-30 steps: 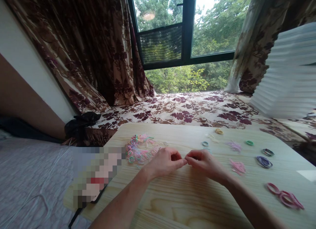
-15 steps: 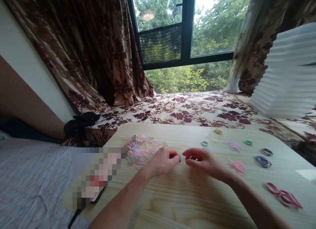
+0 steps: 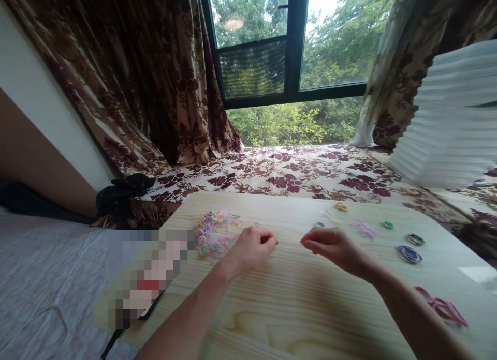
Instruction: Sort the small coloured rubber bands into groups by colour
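Note:
My left hand [image 3: 254, 250] hovers over the wooden table with thumb and fingertips pinched; anything in the pinch is too small to make out. Beside it, partly behind the wrist, lies a mixed pile of colourful small elastic bands [image 3: 212, 233]. My right hand [image 3: 333, 249] is a short way to the right, its fingers pressed together, and I cannot make out what they hold. Just behind it lies a teal hair tie [image 3: 319, 224]. A loose heap of lilac bands [image 3: 364, 229] sits beyond the right wrist. The pink bands are hidden behind the right hand and forearm.
On the table [image 3: 248, 318] to the right lie a yellow tie [image 3: 341, 207], a green tie [image 3: 387, 225], a dark tie [image 3: 415, 239], purple ties [image 3: 409, 254] and pinkish-red ties [image 3: 446, 311]. A blurred-out object [image 3: 155, 277] lies at the left edge. A white pleated thing [image 3: 454, 117] stands right.
My hands were touching at the fingertips and have drawn apart, the left one leftward, the right one rightward. The right hand's fingers have closed up, and its arm now covers the pink bands.

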### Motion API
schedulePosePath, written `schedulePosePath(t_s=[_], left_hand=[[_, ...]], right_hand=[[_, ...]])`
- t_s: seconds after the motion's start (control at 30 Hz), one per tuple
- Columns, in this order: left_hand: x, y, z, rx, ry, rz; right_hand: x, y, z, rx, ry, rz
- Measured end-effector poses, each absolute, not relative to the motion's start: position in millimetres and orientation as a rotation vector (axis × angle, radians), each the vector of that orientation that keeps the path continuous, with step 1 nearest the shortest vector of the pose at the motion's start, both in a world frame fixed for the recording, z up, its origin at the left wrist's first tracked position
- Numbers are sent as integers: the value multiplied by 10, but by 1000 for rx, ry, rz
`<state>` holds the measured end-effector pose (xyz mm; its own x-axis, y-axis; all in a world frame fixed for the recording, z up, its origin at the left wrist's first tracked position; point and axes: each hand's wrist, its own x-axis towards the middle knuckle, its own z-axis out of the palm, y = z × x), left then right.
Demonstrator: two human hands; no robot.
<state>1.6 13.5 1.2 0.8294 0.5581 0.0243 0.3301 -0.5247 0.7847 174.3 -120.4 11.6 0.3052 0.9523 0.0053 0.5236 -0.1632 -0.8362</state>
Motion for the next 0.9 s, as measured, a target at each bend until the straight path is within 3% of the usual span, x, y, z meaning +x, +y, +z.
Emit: schedulePosePath(t_s=[0.27,0.5,0.9], left_hand=[[1,163,27,2269,672,438],[0,181,34,2291,679,419],[-6,209,2,2292,667,407]], right_hand=[[2259,-1620,416,-2100,-1138,613],[2514,-1855,356,-2377,-1125,624],[2529,-1908,350,-2483,-1111,584]])
